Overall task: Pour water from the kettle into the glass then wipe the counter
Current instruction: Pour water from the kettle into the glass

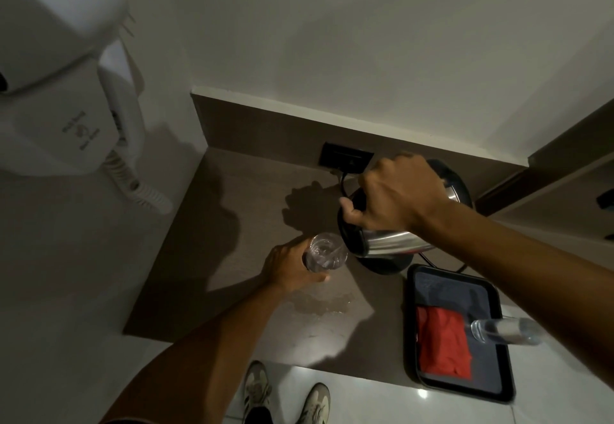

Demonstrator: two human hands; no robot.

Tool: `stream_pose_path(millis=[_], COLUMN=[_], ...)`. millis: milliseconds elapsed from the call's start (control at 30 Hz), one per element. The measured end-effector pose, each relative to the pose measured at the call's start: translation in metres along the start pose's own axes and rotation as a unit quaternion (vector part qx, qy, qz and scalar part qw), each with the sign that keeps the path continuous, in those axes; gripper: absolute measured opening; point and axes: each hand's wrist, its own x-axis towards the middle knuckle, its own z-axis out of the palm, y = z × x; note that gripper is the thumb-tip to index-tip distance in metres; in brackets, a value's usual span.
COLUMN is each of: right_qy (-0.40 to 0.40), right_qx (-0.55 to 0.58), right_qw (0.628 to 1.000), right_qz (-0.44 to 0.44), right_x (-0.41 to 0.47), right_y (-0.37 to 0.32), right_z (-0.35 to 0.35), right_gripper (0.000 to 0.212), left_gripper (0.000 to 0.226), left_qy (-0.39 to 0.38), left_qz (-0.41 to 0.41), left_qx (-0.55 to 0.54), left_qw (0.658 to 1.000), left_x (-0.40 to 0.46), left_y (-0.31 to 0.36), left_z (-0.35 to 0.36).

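My right hand point(395, 196) grips the black handle of a steel kettle point(392, 244), which is tilted left with its spout over a clear glass point(324, 252). The glass holds some water. My left hand point(287, 269) wraps around its left side and keeps it on the brown counter point(232, 224). A thin puddle of spilled water point(319, 302) lies on the counter just in front of the glass. A red cloth point(443, 342) lies folded in a black tray point(498, 390) at the right.
The kettle's black base point(388, 265) and cord sit under the kettle, near a black wall socket point(345, 156). A second clear glass point(505, 330) rests on the tray. A white wall-mounted hair dryer point(66, 91) hangs at the left. My shoes show below the counter edge.
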Motion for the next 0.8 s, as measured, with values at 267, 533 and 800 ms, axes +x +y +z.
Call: stream_pose_path(millis=[267,533,800], right_qy=[-0.020,-0.010,0.006], right_qx=[-0.025,-0.027,-0.021], right_qw=[0.999,1.000,1.000], right_qz=[0.005,0.010,0.016], right_x=[0.005,0.007,0.005], right_y=[-0.007,-0.010,-0.011], right_z=[-0.004,0.000,0.010], right_gripper=[0.060,0.059,0.058], left_gripper=[0.082,0.080,0.082], left_qy=[0.005,0.006,0.011], left_qz=[0.001,0.000,-0.004], left_qx=[0.000,-0.004,0.001], left_qw=[1.000,1.000,1.000], left_x=[-0.001,-0.002,-0.002], left_y=[0.000,0.000,-0.001], left_z=[-0.001,0.000,0.000])
